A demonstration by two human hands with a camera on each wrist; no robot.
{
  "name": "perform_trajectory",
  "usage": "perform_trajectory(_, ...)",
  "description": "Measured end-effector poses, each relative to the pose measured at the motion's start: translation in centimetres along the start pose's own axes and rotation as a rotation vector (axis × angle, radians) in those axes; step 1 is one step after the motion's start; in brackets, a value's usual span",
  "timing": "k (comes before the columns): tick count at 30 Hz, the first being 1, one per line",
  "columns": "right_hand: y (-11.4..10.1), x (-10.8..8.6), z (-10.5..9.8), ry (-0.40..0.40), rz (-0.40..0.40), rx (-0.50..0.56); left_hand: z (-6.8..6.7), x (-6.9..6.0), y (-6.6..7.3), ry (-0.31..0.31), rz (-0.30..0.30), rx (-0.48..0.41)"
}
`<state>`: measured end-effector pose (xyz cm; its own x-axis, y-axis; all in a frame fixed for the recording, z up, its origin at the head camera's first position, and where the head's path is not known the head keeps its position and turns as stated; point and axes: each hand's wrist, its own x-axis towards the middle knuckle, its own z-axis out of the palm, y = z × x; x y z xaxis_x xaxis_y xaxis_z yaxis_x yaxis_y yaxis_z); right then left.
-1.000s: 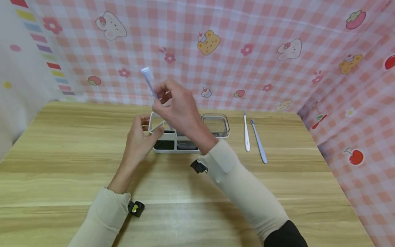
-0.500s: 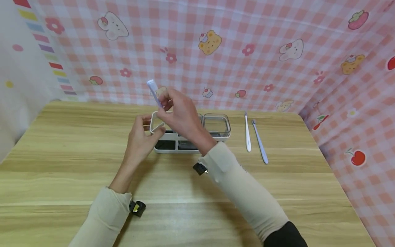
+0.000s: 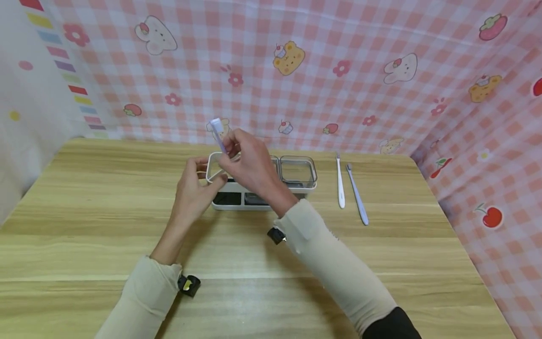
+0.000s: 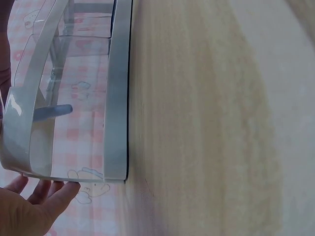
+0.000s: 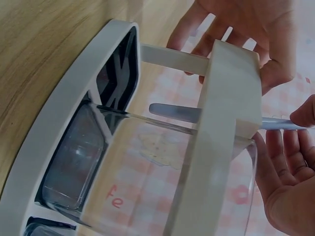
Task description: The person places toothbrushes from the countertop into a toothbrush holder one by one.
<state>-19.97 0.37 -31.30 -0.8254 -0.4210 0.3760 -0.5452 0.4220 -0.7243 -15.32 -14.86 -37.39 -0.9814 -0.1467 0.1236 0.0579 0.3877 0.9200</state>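
A white toothbrush holder [image 3: 262, 207] with a raised upper frame stands near the back of the table. My left hand [image 3: 192, 188] grips its left end, thumb in front and fingers behind. Above that end my right hand [image 3: 251, 162] pinches a pale purple toothbrush [image 3: 219, 135], bristle end up. In the right wrist view the toothbrush handle [image 5: 174, 112] passes down through the upper frame [image 5: 221, 98]. Its lower tip hangs above the dark base slot [image 5: 118, 73]. The left wrist view also shows the handle [image 4: 56, 111] below the frame, with my left fingers [image 4: 61, 199] at the holder's end.
A clear cup [image 3: 298, 170] hangs in the holder's right part; another is partly behind my right hand. Right of the holder lie a white toothbrush [image 3: 340, 183] and a blue-purple toothbrush [image 3: 358, 195]. A pink checked curtain [image 3: 330, 94] lines the back.
My right hand has moved down and slightly right, lowering the toothbrush through the upper frame. My left hand keeps its place on the holder.
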Motion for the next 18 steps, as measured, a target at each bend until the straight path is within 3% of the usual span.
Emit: perform_trajectory(18, 1.04, -0.33, 0.20, -0.065, 0.000, -0.025, -0.04, -0.14, -0.03, -0.008, 0.009, 0.002)
